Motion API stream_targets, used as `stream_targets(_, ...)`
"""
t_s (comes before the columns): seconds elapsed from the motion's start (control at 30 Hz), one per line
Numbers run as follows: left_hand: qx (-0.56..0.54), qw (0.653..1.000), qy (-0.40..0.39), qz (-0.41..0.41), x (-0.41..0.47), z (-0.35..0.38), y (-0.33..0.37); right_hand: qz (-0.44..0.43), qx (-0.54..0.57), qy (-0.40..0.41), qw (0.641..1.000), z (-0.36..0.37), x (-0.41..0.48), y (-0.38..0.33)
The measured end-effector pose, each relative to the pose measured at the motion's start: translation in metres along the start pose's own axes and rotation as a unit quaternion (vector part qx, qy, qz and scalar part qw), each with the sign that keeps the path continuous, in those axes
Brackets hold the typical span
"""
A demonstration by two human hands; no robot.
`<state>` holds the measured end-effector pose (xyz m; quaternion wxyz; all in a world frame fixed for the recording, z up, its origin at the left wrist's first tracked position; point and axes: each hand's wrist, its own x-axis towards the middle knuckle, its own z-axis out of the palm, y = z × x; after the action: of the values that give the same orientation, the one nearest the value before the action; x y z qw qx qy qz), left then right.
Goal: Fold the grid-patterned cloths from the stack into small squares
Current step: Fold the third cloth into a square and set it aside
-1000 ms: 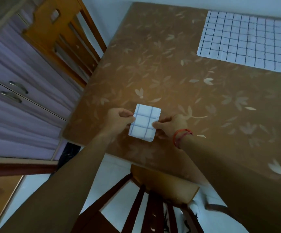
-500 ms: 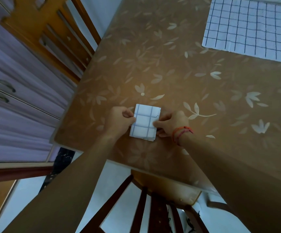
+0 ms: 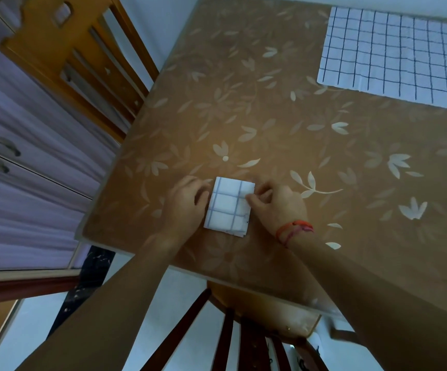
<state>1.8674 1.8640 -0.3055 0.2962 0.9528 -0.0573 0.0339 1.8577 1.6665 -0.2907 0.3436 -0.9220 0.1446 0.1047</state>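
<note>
Near the front edge of the table [image 3: 270,116], in the head view, lies a folded cloth [image 3: 229,206], a small white square with thin blue grid lines, flat on the brown leaf-patterned surface. The left hand [image 3: 187,203] grips its left edge with curled fingers [image 3: 203,195] held close together. The right hand [image 3: 280,207] pinches the right edge between thumb and fingertips [image 3: 250,200]; a red string bracelet [image 3: 294,231] circles that wrist. The stack of cloths [image 3: 404,54], spread flat, lies at the far right corner, well apart from the hands. One wooden chair [image 3: 69,62] stands at the table's left side, a dark chair [image 3: 243,338] below its front edge, and purple drawers [image 3: 16,156] at far left.
</note>
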Motion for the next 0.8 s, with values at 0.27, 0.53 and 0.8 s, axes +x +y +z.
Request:
stream_targets(0.27,0.120,0.968,-0.121,0.185,-0.011,0.021,-0.016,-0.322,-0.214,0.018,0.922,0.045,-0.013,-0.015)
stream_targets(0.53,0.219,0.946,-0.127,0.200,-0.011,0.026,-0.023,-0.278,-0.316,-0.024,0.907,0.047,-0.009,0.033)
stream_targets(0.8,0.254,0.926,-0.178,0.217,-0.025,0.011,-0.035,-0.253,-0.318,-0.038,0.913,0.044,-0.014,0.030)
